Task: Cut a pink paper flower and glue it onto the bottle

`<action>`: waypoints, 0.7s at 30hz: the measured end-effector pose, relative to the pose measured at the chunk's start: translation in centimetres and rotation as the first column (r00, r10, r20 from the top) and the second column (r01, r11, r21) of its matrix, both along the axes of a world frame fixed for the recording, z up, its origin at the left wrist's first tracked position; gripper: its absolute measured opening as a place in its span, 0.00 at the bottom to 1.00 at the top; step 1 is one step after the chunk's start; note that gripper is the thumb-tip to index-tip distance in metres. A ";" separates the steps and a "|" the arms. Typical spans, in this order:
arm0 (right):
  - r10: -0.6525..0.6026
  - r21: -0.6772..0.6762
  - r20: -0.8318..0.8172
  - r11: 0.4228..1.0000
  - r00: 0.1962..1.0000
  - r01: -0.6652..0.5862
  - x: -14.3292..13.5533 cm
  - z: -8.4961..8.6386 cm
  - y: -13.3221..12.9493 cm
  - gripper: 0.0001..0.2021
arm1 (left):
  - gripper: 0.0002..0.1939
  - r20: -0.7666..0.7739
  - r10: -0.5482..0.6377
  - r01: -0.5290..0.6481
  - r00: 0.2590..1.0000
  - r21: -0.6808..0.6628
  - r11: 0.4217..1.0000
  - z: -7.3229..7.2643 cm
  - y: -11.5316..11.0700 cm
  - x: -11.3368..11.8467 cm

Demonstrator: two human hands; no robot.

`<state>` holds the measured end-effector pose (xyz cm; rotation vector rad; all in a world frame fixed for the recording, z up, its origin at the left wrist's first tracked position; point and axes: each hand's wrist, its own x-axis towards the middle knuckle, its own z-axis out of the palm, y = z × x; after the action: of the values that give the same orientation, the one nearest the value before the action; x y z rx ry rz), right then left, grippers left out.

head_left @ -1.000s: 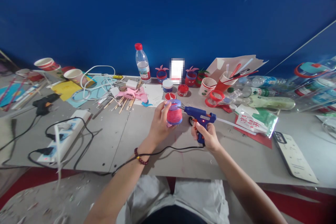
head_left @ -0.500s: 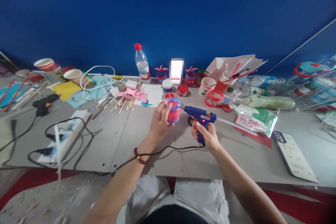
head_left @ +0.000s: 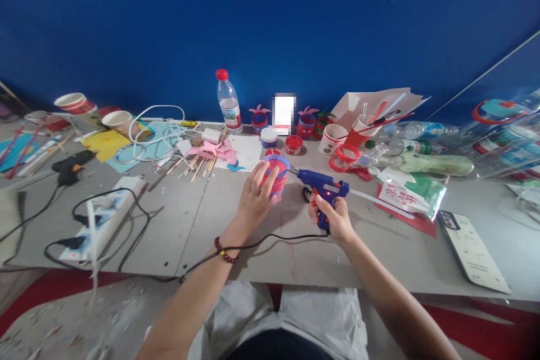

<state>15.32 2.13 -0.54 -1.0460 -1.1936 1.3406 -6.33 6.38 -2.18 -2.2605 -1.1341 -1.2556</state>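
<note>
My left hand (head_left: pixel 254 194) is wrapped round a small pink cup with a purple rim (head_left: pixel 277 177), held above the table. In my right hand (head_left: pixel 331 214) is a blue glue gun (head_left: pixel 318 181), its red light on, a white glue stick (head_left: pixel 382 203) out of its back. The gun's nozzle points left, close to the cup's rim; whether they touch I cannot tell. Behind the cup are a white-lidded jar (head_left: pixel 269 136) and an open jar of red paint (head_left: pixel 293 145).
A power strip (head_left: pixel 105 219) and a second glue gun (head_left: pixel 70 167) are at the left, with a black cable crossing my left wrist. A tall bottle (head_left: pixel 228 102) stands at the back. A phone (head_left: pixel 475 250) and plastic bottles (head_left: pixel 434 163) lie at the right.
The cup has tilted and turned slightly in my left hand, whose fingers have shifted on it. The glue gun has moved slightly right, away from the cup.
</note>
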 end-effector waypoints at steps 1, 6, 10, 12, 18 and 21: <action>-0.002 0.002 0.002 1.000 1.000 0.002 0.0 0.0 0.0 0.19 | 0.37 -0.004 0.003 -0.003 1.000 0.000 1.000 0.0 0.0 0.0; -0.013 0.010 -0.014 1.000 1.000 0.013 0.0 -0.2 0.1 0.18 | 0.35 -0.040 0.007 -0.006 0.999 0.012 1.000 0.3 -0.2 -0.1; -0.046 0.034 -0.039 0.998 0.998 0.048 0.0 -0.2 0.2 0.17 | 0.34 -0.004 -0.023 0.023 1.000 0.027 0.999 0.3 -0.1 0.0; -0.063 0.048 -0.046 0.997 0.997 0.065 -0.1 0.0 0.2 0.16 | 0.37 0.055 -0.039 0.042 0.998 -0.039 0.998 0.2 -0.1 0.1; -0.065 0.065 -0.054 0.996 0.996 0.069 -0.2 0.1 0.1 0.16 | 0.49 0.194 -0.033 0.088 0.980 -0.279 0.956 0.3 -0.3 -0.2; -0.066 0.070 -0.031 0.995 0.997 0.068 -0.2 0.1 0.1 0.17 | 0.49 0.191 -0.053 0.110 0.980 -0.305 0.946 0.2 -0.3 -0.4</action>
<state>15.12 2.22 -0.47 -1.0046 -1.1668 1.2490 -6.70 6.04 -1.95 -2.4835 -1.4069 -1.4240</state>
